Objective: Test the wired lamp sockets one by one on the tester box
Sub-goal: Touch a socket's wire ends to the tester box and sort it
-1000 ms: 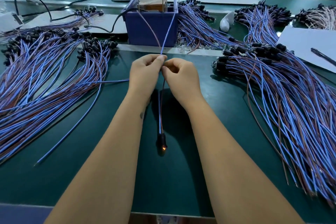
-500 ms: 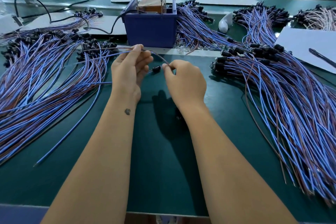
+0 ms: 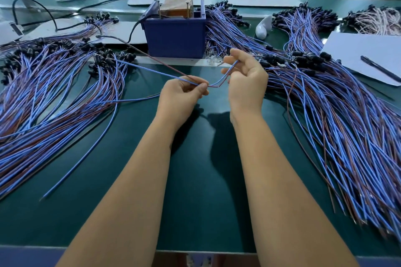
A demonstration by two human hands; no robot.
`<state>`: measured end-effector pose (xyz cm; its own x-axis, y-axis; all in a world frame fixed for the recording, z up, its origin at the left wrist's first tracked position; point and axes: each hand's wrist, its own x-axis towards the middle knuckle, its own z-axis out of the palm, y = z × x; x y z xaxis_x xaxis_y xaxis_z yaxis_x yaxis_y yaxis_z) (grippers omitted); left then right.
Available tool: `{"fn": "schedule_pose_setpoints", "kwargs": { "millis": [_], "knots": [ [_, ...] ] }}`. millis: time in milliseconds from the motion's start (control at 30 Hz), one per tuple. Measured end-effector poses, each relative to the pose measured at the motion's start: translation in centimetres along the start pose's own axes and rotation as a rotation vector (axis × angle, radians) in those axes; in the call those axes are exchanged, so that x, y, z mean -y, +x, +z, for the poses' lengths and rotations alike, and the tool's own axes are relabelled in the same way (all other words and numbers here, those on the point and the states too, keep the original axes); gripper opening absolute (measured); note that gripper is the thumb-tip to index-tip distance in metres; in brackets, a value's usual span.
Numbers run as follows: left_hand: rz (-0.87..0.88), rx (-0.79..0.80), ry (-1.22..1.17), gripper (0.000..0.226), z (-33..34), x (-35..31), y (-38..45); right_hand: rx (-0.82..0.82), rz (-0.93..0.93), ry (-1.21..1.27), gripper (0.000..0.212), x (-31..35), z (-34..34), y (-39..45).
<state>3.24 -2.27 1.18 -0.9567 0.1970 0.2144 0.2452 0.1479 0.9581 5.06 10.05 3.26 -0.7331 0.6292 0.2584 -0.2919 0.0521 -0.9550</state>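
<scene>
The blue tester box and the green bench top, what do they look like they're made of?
The tester box looks like moulded plastic: uniform dark blue, smooth matt walls, a thick rolled rim. The bench top looks like a rubber or vinyl mat: even dark green with a soft sheen that shows blurred shadows of the arms. A pale metal-looking strip edges it at the back. None of this is certain from looks alone.

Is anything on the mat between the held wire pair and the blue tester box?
Nothing visible: bare green mat and a metal strip lie between the wire pair, which both hands pinch, and the tester box.
</scene>
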Motion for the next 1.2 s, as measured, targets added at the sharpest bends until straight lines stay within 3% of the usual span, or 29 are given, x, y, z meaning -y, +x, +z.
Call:
{"fn": "schedule_pose_setpoints", "kwargs": {
  "millis": [133,333,467,600,767,867,1000,1133,1200],
  "knots": [
    [0.046,-0.009,0.214,0.013,0.2,0.3,-0.2,0.022,0.155,0.087,0.033,-0.6,-0.5,0.1],
    [0.237,0.364,0.375,0.023,1.2,0.1,-1.2,0.036,0.152,-0.108,0.029,-2.0,-0.8,0.0],
    [0.256,0.401,0.352,0.037,1.2,0.1,-1.2,0.103,0.154,-0.282,0.024,-1.7,-2.0,0.6],
    [0.187,0.264,0.341,0.042,1.4,0.2,-1.2,0.185,0.089,-0.445,0.028,0.5,-4.4,2.4],
    [0.127,0.08,0.297,0.041,1.2,0.0,-1.1,-0.008,-0.081,-0.767,0.04,4.0,-8.4,4.7],
    [0.088,0.031,0.261,0.033,1.2,-0.1,-1.0,-0.12,-0.054,-0.961,0.035,4.5,-9.9,5.2],
    [0.032,-0.099,0.242,0.028,1.0,-0.1,-1.0,-0.144,0.081,-1.315,0.032,3.6,-9.5,4.4],
    [0.04,-0.239,0.254,0.03,0.6,0.0,-1.0,-0.152,-0.069,-1.229,0.037,2.8,-5.8,2.8],
    [0.092,-0.281,0.251,0.035,0.5,0.1,-0.9,-0.073,-0.167,-1.118,0.039,2.3,-3.2,1.7]
  ]
}}
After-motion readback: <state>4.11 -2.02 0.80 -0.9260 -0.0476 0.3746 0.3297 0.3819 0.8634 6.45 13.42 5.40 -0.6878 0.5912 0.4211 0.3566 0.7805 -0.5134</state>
